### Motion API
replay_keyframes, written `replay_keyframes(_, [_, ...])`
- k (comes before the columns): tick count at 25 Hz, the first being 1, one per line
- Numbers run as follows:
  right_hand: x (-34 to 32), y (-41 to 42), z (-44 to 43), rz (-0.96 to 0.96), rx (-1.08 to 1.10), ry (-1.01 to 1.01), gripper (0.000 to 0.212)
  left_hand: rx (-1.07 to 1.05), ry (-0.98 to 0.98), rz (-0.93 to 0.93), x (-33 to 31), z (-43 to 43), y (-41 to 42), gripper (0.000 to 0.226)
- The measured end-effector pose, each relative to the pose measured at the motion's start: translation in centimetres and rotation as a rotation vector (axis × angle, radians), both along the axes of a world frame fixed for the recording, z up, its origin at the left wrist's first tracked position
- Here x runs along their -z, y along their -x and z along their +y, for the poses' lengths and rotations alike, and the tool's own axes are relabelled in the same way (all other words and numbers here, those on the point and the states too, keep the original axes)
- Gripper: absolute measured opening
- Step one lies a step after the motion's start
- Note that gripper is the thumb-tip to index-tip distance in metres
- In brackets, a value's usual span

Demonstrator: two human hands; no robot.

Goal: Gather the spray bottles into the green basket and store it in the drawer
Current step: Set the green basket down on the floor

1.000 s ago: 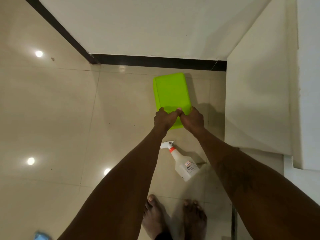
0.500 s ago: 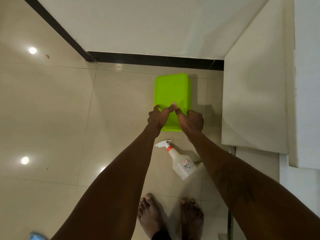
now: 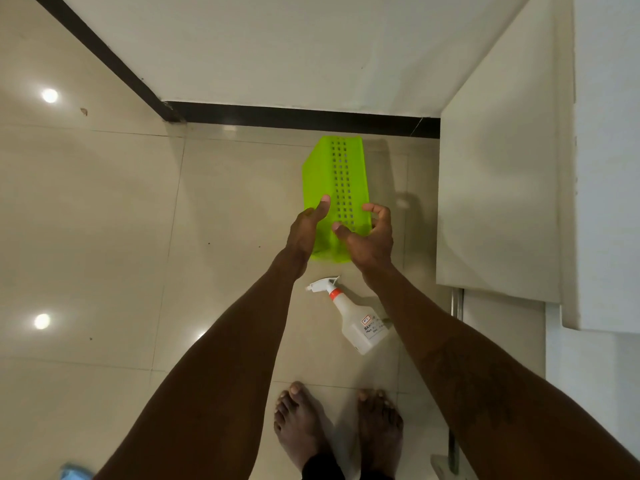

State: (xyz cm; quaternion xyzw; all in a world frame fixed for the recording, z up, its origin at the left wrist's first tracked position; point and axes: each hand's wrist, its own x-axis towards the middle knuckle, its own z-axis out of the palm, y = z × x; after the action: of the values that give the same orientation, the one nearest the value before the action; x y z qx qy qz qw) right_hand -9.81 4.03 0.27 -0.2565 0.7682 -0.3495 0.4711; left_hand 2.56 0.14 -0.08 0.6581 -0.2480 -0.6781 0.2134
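Note:
The green basket is tilted onto its edge on the floor, its perforated side facing up. My left hand grips its near left side with the thumb pressed on the plastic. My right hand holds the near right side, thumb on the perforated face and fingers curled round the edge. One white spray bottle with an orange collar lies on the tiles just behind my hands, nozzle pointing left, touching neither hand.
A white cabinet front stands close on the right, with a metal rail below it. A wall with black skirting runs behind the basket. My bare feet are below the bottle. A blue item sits bottom left.
The basket has been turned from bottom-up onto its edge, showing its perforated side. Both hands shifted from its near end to its two sides.

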Motion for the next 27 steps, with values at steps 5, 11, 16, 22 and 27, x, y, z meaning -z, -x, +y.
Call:
replay_keyframes(5, [-1.3,-2.9,-0.6,0.180,-0.025,0.079,0.064,0.066,-0.004,0.035,-0.3,-0.5,1.8,0.083])
replay_keyframes(11, [1.9,-3.2,0.7,0.369,-0.258,0.214,0.049,0.094,-0.122,-0.176,0.9,-0.5,1.4,0.070])
replay_keyframes(16, [4.4,-2.8,1.5,0.377,-0.281,0.235,0.045,0.110,-0.074,-0.275,2.7,-0.6,1.8,0.070])
replay_keyframes(22, [5.2,-2.8,1.5,0.256,-0.325,0.193,0.057,0.249,0.062,-0.392,4.1,-1.0,2.0,0.053])
replay_keyframes(27, [6.0,-3.1,1.1,0.245,-0.410,0.126,0.070,0.320,0.082,-0.408,4.5,-1.3,1.9,0.049])
